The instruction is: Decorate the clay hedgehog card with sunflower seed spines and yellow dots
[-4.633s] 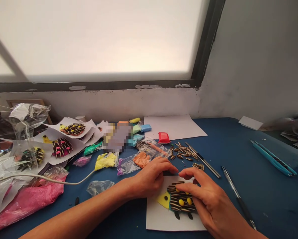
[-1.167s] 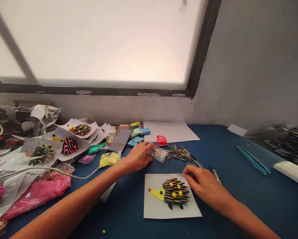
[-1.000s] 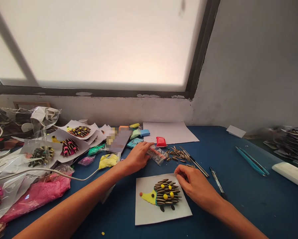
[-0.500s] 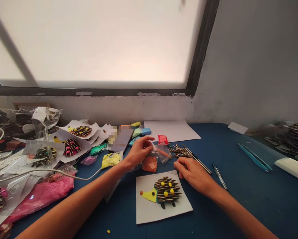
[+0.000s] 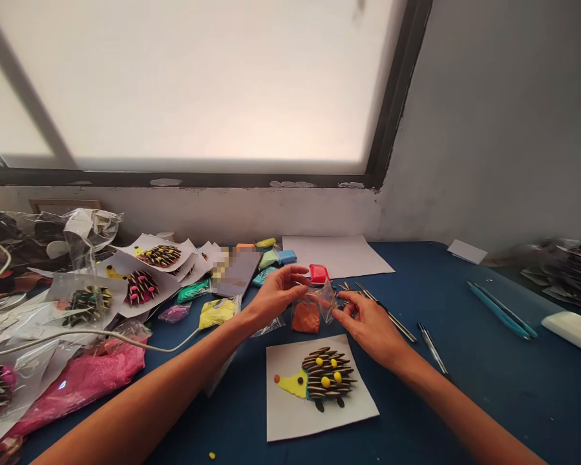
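Note:
A white card (image 5: 280,423) lies in front of me with a hedgehog (image 5: 290,383) on it, its face yellow, its back of striped seeds with yellow balls. Just beyond the card is a clear plastic bag of orange clay (image 5: 306,318). My left hand (image 5: 281,289) is at the bag's left upper edge, thumb and fingers curved closed on the plastic. At the bag's right edge, my right hand (image 5: 368,323) pinches the clear film. Loose sunflower seeds (image 5: 347,287) lie behind my right hand, partly hidden by it.
Packs of yellow clay (image 5: 217,312) and red clay (image 5: 318,273) lie around the hands. A pen (image 5: 433,350), tweezers (image 5: 387,311) and a blue tool (image 5: 501,311) are on the right. Finished hedgehog cards (image 5: 142,284), a pink bag (image 5: 86,381) and a cable (image 5: 125,336) crowd the left.
My right hand has moved slightly left and forward onto the bag's film. The orange clay bag has shifted to the right, and its plastic now stretches between both hands.

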Demonstrator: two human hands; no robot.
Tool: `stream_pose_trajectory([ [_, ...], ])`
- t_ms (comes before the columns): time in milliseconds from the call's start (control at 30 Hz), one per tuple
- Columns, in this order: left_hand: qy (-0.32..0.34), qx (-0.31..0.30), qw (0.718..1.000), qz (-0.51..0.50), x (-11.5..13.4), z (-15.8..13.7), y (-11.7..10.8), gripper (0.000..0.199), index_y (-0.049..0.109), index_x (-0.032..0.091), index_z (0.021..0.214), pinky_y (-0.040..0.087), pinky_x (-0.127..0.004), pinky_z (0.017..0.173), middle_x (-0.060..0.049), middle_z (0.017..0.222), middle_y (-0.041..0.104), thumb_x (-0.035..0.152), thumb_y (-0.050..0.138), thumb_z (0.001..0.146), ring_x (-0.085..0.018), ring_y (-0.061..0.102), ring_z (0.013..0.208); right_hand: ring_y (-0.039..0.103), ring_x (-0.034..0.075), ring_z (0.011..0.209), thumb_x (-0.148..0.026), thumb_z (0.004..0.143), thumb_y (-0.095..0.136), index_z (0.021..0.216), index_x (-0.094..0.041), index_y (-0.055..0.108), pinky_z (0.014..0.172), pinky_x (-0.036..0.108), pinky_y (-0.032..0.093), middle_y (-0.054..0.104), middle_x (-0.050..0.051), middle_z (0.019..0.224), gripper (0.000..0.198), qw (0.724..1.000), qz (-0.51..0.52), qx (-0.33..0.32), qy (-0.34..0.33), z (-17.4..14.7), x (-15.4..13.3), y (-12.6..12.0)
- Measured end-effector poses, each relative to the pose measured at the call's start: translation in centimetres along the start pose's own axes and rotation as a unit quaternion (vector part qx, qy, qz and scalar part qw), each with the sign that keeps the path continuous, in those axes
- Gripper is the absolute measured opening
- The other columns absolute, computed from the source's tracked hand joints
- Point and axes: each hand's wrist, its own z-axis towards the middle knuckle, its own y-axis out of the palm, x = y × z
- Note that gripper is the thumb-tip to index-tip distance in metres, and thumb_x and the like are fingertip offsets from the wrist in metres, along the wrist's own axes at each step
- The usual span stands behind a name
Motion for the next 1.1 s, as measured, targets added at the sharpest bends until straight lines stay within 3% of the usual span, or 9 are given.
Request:
stream_pose_trajectory([
  [133, -0.013, -0.064, 0.998, -0.002, -0.8, -0.1, 0.0, 0.055, 0.056, 0.016, 0.117, 0.052, -0.03, 0.08, -0.008, 0.104, 0.064, 0.019, 0.077, 0.066, -0.016, 0.065, 0.089, 0.066, 0.016, 0.087, -0.036, 0.093, 0.06, 0.114, -0.016, 0.062, 0.076, 0.037, 0.055, 0.066, 0.005, 0.107, 0.029, 0.999, -0.027, -0.017, 0.013, 0.5, -0.4, 0.5],
  [267, -0.019, -0.039, 0.999, -0.008, -1.4, 0.1, -0.2, 0.046, 0.06, 0.014, 0.105, 0.053, -0.03, 0.076, -0.003, 0.086, 0.066, 0.015, 0.078, 0.063, -0.015, 0.067, 0.079, 0.066, 0.017, 0.091, -0.036, 0.094, 0.059, 0.113, -0.017, 0.063, 0.079, 0.038, 0.055, 0.066, 0.005, 0.11, 0.027, 0.999, -0.043, 0.003, 0.027, 0.1, -0.1, 0.0],
  [467, -0.009, 0.053, 0.998, -0.021, -0.7, 0.3, -0.5, 0.039, 0.062, 0.011, 0.098, 0.055, -0.032, 0.076, -0.004, 0.08, 0.07, 0.023, 0.079, 0.064, -0.015, 0.068, 0.073, 0.065, 0.014, 0.079, -0.04, 0.095, 0.056, 0.1, -0.016, 0.065, 0.073, 0.033, 0.054, 0.068, 0.002, 0.095, 0.026, 0.997, -0.042, 0.04, 0.051, -0.5, 1.0, -1.5],
  [633, -0.003, 0.072, 0.997, -0.013, 0.7, -0.1, -0.1, 0.036, 0.064, 0.011, 0.095, 0.054, -0.029, 0.071, -0.007, 0.082, 0.072, 0.029, 0.079, 0.068, -0.016, 0.069, 0.073, 0.061, 0.015, 0.063, -0.033, 0.091, 0.055, 0.104, -0.017, 0.063, 0.064, 0.031, 0.047, 0.066, -0.001, 0.073, 0.023, 0.994, -0.014, 0.096, 0.05, -0.6, 1.4, -2.3],
  [767, 0.001, 0.03, 1.0, -0.003, 1.4, -0.4, 0.5, 0.033, 0.064, 0.011, 0.099, 0.055, -0.031, 0.074, -0.009, 0.088, 0.074, 0.027, 0.075, 0.073, -0.019, 0.071, 0.078, 0.059, 0.017, 0.061, -0.04, 0.087, 0.052, 0.106, -0.017, 0.063, 0.061, 0.031, 0.043, 0.068, 0.003, 0.079, 0.032, 0.991, 0.03, 0.126, 0.031, -1.0, 0.8, -2.2],
  [867, 0.025, -0.036, 0.999, -0.009, 1.9, -0.8, 1.4, 0.03, 0.062, 0.011, 0.104, 0.056, -0.034, 0.078, -0.009, 0.09, 0.074, 0.024, 0.07, 0.078, -0.02, 0.072, 0.081, 0.061, 0.018, 0.066, -0.049, 0.085, 0.053, 0.089, -0.019, 0.069, 0.062, 0.031, 0.046, 0.07, 0.005, 0.079, 0.034, 0.994, 0.088, 0.066, -0.014, -1.7, -0.6, -1.8],
  [967, 0.053, -0.091, 0.994, 0.006, 2.7, -1.3, 2.3, 0.029, 0.063, 0.01, 0.109, 0.055, -0.034, 0.083, -0.01, 0.093, 0.073, 0.022, 0.065, 0.083, -0.019, 0.071, 0.085, 0.064, 0.019, 0.072, -0.051, 0.083, 0.059, 0.089, -0.019, 0.073, 0.067, 0.031, 0.049, 0.072, 0.004, 0.08, 0.036, 0.987, 0.149, -0.004, -0.056, -2.5, -2.1, -1.2],
  [1100, 0.087, -0.096, 0.992, 0.007, 3.7, -1.8, 2.8, 0.036, 0.061, 0.014, 0.118, 0.052, -0.034, 0.09, -0.013, 0.12, 0.066, 0.028, 0.066, 0.084, -0.022, 0.062, 0.11, 0.063, 0.019, 0.076, -0.052, 0.085, 0.057, 0.078, -0.019, 0.072, 0.072, 0.031, 0.05, 0.069, 0.003, 0.076, 0.036, 0.975, 0.211, -0.007, -0.068, -2.9, -2.7, -1.1],
])
